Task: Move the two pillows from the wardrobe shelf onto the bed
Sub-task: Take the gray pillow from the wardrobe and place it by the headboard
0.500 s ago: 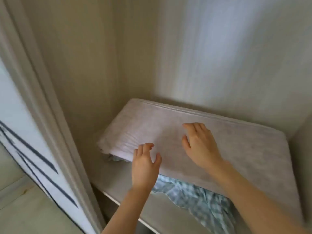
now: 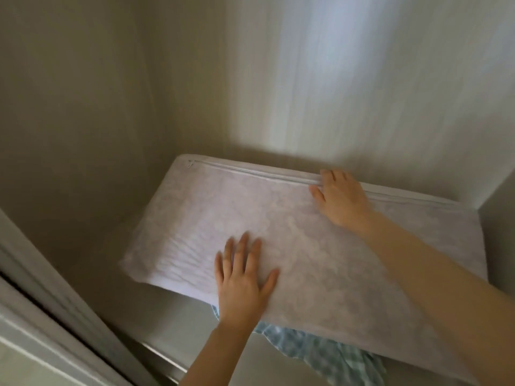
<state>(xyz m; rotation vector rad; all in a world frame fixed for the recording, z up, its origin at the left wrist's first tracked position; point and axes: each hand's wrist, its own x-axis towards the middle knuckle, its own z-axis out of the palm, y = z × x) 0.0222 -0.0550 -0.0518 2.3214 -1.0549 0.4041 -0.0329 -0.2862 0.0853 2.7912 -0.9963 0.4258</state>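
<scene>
A pale lilac pillow point(image 2: 211, 218) with a zip along its far edge lies flat on the wardrobe shelf point(image 2: 178, 330). My left hand point(image 2: 242, 277) rests flat on its near part, fingers spread. My right hand point(image 2: 340, 199) reaches across the top, and its fingers curl over the far zipped edge. Under the pillow a blue-and-white checked fabric point(image 2: 328, 355) sticks out at the front; I cannot tell whether it is the second pillow. The bed is out of view.
The pillow fills the shelf between the left side wall point(image 2: 83, 121) and a right side panel point(image 2: 498, 215). The back wall point(image 2: 334, 79) is close behind it. A sliding door frame point(image 2: 50, 324) runs diagonally at the lower left.
Both hands have moved farther onto the pillow. The right hand has gone from the middle to the far zipped edge, and the left now lies flat on top. The view has come closer.
</scene>
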